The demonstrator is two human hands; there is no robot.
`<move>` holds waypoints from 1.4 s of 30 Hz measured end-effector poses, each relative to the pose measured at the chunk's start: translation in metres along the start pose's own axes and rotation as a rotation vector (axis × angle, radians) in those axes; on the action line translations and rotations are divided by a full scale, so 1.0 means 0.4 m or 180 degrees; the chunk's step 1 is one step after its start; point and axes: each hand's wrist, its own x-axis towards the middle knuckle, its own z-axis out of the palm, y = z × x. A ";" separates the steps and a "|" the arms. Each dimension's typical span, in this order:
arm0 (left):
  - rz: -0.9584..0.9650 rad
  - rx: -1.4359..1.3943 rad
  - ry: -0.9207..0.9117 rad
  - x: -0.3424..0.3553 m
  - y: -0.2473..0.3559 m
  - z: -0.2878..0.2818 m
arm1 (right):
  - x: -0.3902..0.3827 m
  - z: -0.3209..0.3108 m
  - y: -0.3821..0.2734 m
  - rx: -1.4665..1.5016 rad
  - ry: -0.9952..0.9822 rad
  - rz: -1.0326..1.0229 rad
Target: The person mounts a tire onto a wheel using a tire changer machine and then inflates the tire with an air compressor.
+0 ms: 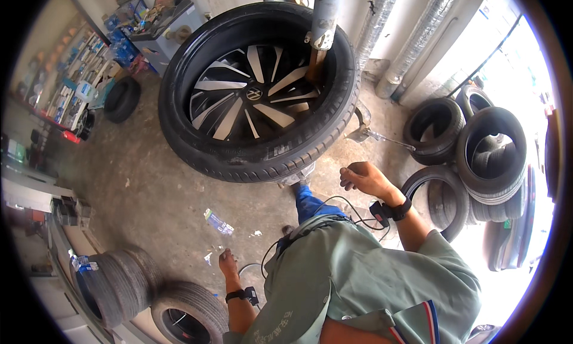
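Observation:
A black tyre (262,170) sits tilted around a black-and-silver alloy wheel (229,122) ahead of me. A metal post (326,22) comes down over its far right side, and a dark shaft below it reaches inside the tyre. My right hand (363,178) hangs in the air just nearer than the tyre, its fingers loosely bent and apart, with nothing visible in them. Low at my left side, my left hand (227,264) is loosely closed and shows no object. Both wrists wear black straps with small devices.
Several loose tyres (493,156) are piled at the right. More tyres (124,284) stand at the lower left. A crumpled plastic wrapper (218,222) and white scraps lie on the concrete floor. A cluttered grey cabinet (170,34) and another tyre (122,99) are at the far left.

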 end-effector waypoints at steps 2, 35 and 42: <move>0.0094 0.0167 -0.0083 -0.016 0.004 0.028 | -0.015 -0.008 0.037 -0.0056 0.0075 -0.0009; -0.0791 -0.0253 -0.0217 0.056 0.053 -0.129 | 0.152 -0.038 0.107 -0.0673 0.1852 -0.0037; 0.0130 -0.0372 -0.0520 0.274 0.572 -0.094 | 0.263 -0.002 -0.016 0.0359 0.2028 0.0598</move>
